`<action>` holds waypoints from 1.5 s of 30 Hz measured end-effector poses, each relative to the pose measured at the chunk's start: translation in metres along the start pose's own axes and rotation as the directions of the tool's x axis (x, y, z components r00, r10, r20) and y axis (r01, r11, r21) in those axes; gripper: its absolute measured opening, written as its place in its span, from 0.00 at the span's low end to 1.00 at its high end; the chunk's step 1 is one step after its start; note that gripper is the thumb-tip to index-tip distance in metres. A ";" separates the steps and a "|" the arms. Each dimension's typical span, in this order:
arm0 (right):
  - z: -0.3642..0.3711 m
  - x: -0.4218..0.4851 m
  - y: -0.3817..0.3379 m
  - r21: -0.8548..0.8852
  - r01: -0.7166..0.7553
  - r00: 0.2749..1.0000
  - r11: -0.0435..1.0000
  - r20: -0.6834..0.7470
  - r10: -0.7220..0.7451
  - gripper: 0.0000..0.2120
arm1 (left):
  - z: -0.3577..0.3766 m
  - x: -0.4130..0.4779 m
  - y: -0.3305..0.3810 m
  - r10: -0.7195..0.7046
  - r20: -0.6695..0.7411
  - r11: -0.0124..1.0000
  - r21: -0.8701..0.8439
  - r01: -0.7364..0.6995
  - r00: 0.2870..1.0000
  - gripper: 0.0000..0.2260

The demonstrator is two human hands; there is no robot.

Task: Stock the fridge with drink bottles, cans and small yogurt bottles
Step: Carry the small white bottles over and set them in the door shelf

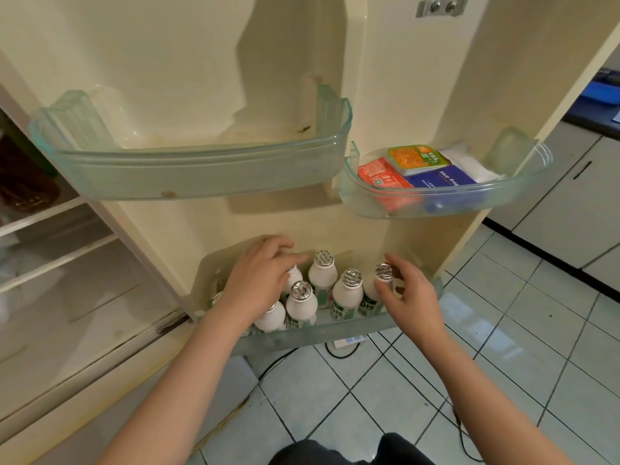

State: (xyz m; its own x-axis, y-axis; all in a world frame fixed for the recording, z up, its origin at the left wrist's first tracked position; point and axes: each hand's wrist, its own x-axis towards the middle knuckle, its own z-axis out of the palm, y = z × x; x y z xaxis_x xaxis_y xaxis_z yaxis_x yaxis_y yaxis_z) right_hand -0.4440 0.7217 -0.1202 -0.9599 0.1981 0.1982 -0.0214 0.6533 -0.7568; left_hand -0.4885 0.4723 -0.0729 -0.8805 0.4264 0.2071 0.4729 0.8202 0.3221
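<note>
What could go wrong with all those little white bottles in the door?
The left hand reaches over closely packed yogurt bottles; a nudge could topple one into its neighbours. The right hand pinches the end bottle near its foil cap, so it might slip. A dropped bottle would hit the floor tiles.

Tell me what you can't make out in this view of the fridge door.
All in the head view:
- Bottle count: the left hand covers some of the small yogurt bottles in the bottom door shelf.
- Bottle labels: the green print is too small and blurred to read.
- Fridge interior: blurred, and cut off by the left frame edge.
- Packets: their lower parts are dimmed behind the front wall of the small upper shelf.
</note>
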 end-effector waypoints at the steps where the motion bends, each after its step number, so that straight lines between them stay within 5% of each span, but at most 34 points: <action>1: -0.002 0.000 -0.003 -0.029 0.002 1.000 1.000 -0.007 -0.002 0.23 | -0.004 -0.004 0.003 0.007 -0.064 0.999 -0.039 -0.010 0.998 0.18; 6: -0.007 0.000 -0.039 -0.049 0.153 0.975 0.987 -0.155 -0.159 0.18 | -0.028 -0.041 0.004 0.089 -0.511 0.990 -0.049 -0.132 0.855 0.12; 10: 0.010 0.004 -0.079 -0.014 0.294 0.953 0.956 -0.066 -0.295 0.13 | -0.036 -0.072 -0.005 0.081 -0.813 0.997 0.059 -0.057 0.577 0.08; 13: 0.028 0.004 -0.103 -0.011 0.391 0.920 0.920 0.045 -0.390 0.11 | -0.040 -0.076 -0.022 -0.020 -0.906 0.999 0.000 0.047 0.422 0.14; 19: 0.066 0.004 -0.137 -0.063 0.581 0.757 0.811 0.408 -0.511 0.15 | -0.040 -0.061 -0.059 -0.170 -0.797 0.985 -0.139 0.097 0.579 0.27; 25: 0.099 0.002 -0.156 -0.126 0.696 0.629 0.707 0.582 -0.515 0.20 | -0.028 -0.056 -0.094 -0.003 -0.776 0.990 0.088 0.112 0.630 0.29; 32: 0.120 0.003 -0.161 -0.167 0.781 0.535 0.601 0.676 -0.507 0.19 | -0.017 -0.045 -0.103 0.018 -0.798 0.999 0.045 0.030 0.603 0.29; 45: 0.131 -0.011 -0.160 -0.398 0.636 0.763 0.661 0.455 -0.460 0.21 | -0.013 -0.042 -0.103 0.014 -0.806 1.000 0.026 0.012 0.592 0.25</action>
State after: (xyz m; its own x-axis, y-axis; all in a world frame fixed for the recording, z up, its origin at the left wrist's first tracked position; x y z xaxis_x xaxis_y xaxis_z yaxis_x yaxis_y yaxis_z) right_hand -0.4666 0.5194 -0.0824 -0.8494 -0.4817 0.2157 -0.5134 0.8489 -0.1259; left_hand -0.4998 0.3649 -0.1032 -0.4884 -0.0435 0.8715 0.4616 0.8347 0.3004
